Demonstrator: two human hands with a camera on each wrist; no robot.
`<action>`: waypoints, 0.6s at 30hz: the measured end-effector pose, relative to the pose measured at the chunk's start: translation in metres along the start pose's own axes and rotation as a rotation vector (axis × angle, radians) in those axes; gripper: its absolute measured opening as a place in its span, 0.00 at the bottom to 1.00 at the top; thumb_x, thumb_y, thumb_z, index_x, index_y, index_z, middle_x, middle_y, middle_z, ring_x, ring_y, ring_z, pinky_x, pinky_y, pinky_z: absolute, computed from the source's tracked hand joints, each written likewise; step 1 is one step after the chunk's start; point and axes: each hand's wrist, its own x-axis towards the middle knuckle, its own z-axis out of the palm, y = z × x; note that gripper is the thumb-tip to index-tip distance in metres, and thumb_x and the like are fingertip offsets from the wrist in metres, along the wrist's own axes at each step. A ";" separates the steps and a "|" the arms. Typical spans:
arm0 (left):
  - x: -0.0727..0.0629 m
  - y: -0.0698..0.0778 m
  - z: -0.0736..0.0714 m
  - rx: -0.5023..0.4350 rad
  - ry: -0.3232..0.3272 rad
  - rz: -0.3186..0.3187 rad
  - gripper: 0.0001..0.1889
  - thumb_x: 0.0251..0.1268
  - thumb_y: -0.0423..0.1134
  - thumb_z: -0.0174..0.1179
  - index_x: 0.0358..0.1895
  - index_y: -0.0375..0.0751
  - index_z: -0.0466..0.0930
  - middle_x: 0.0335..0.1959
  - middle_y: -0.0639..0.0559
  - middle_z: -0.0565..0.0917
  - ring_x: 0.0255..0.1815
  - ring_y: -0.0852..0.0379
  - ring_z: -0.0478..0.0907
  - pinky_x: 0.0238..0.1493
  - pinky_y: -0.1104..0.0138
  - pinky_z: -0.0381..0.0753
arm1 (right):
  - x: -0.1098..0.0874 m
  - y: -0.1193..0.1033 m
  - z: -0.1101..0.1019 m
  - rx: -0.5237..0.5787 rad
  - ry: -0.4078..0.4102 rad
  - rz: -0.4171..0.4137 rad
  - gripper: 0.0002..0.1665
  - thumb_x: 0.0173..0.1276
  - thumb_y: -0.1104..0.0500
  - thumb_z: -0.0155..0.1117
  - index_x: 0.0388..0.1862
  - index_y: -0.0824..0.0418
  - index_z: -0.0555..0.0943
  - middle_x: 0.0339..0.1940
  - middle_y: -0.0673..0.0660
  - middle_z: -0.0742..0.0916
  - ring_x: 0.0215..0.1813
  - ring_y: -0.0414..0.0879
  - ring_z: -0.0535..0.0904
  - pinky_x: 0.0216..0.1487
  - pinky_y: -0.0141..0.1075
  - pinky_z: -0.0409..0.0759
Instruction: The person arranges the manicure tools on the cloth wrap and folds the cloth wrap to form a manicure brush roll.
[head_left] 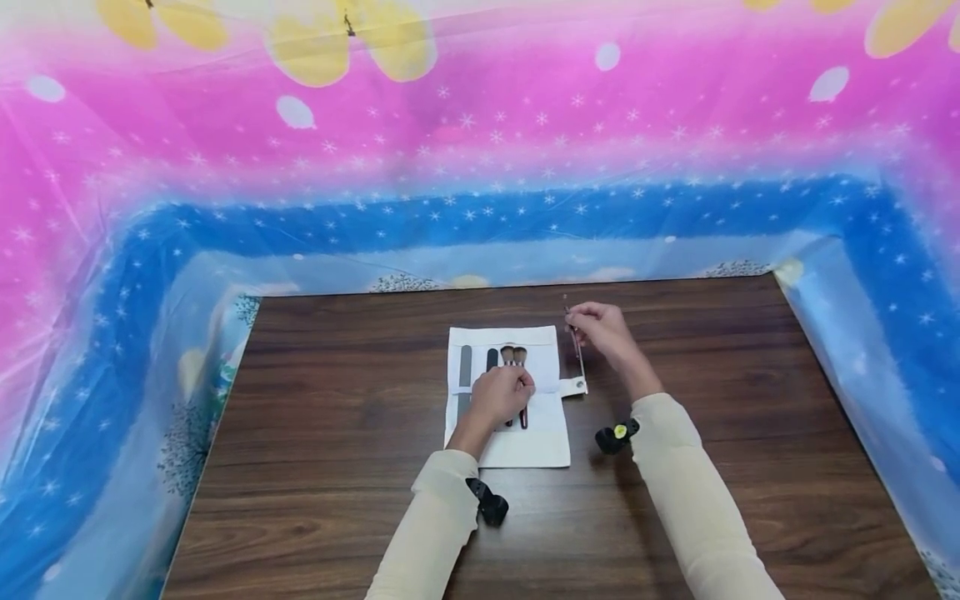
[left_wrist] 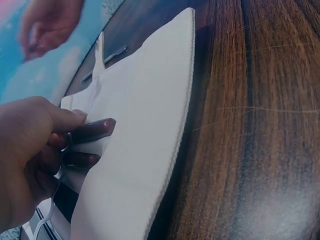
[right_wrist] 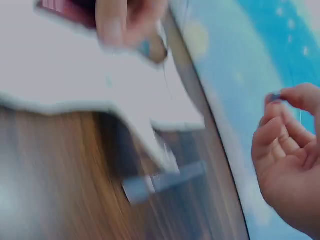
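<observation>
A white fabric pouch [head_left: 525, 450] lies unfolded on the table. Under its band are a grey nail file [head_left: 466, 360], a black flat-ended tool [head_left: 492, 359] and two makeup brushes [head_left: 520, 355] with dark red handles. My left hand [head_left: 501, 395] bends over the band, its thumb and fingers pinching at a brush handle [left_wrist: 95, 130]; the exact contact is partly hidden. Raised beyond the pouch's right side, my right hand [head_left: 602, 331] pinches a slim tool between thumb and fingers. Only its small blue-grey end [right_wrist: 275, 96] shows in the right wrist view.
The pouch's snap tab [head_left: 573, 387] sticks out to the right. A slim grey tool [right_wrist: 165, 182] lies on the wooden table [head_left: 337, 433] by that tab. A patterned pink and blue cloth [head_left: 480, 150] hangs around the table's back and sides.
</observation>
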 end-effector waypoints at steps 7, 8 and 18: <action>0.001 -0.001 0.001 -0.020 0.000 0.011 0.05 0.69 0.42 0.62 0.37 0.49 0.87 0.24 0.58 0.82 0.26 0.61 0.73 0.33 0.66 0.70 | -0.004 0.021 0.048 0.161 -0.091 0.038 0.20 0.76 0.61 0.58 0.58 0.76 0.76 0.25 0.42 0.84 0.22 0.34 0.73 0.27 0.28 0.74; 0.001 -0.001 0.001 -0.023 -0.001 0.014 0.05 0.69 0.42 0.62 0.37 0.48 0.87 0.24 0.57 0.82 0.25 0.61 0.73 0.33 0.66 0.70 | -0.003 0.026 0.051 0.153 -0.078 0.038 0.20 0.76 0.61 0.58 0.58 0.75 0.77 0.25 0.42 0.83 0.23 0.33 0.73 0.27 0.28 0.74; 0.000 -0.001 -0.001 -0.023 -0.015 0.016 0.06 0.71 0.42 0.62 0.38 0.49 0.87 0.26 0.57 0.85 0.25 0.62 0.74 0.32 0.67 0.70 | 0.003 0.051 0.057 0.145 -0.013 -0.003 0.18 0.76 0.62 0.60 0.55 0.76 0.79 0.24 0.41 0.84 0.24 0.32 0.76 0.28 0.25 0.76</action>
